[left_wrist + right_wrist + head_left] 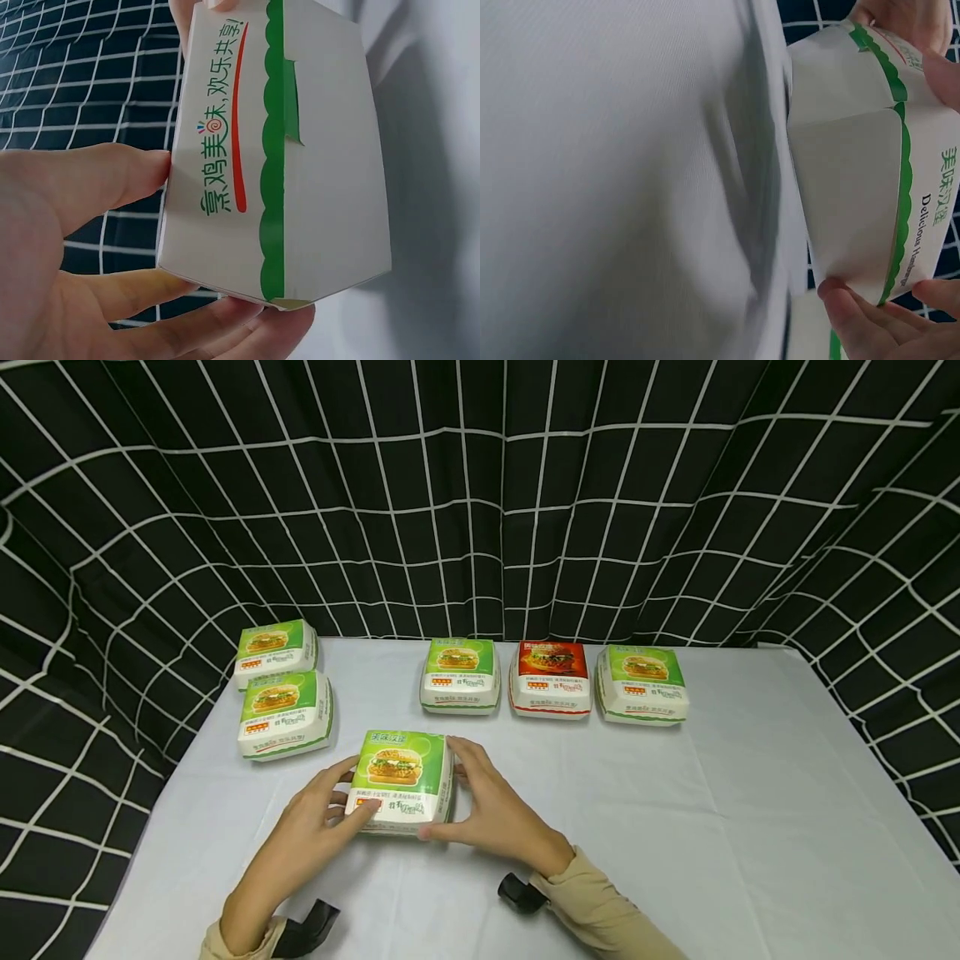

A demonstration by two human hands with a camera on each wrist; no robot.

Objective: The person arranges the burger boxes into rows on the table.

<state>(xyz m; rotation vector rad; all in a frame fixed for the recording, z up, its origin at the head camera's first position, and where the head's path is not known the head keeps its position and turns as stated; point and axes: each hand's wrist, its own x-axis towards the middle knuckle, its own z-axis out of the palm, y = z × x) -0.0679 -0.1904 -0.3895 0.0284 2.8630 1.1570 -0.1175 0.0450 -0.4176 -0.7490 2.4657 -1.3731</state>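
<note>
A closed hamburger box, white with a green burger-picture lid, is held between both hands near the front of the table. My left hand grips its left side, with the thumb on the lid's front part and the fingers along the side. Across from it, my right hand holds the right side, thumb at the front corner and fingers at the back corner. The left wrist view shows the front wall of the box with its green scalloped edge and tab. Whether its base touches the cloth I cannot tell.
Two green-lidded boxes stand at the left, one in front of the other. Along the back sit a green box, a red box and another green box. A black grid curtain surrounds the white-clothed table.
</note>
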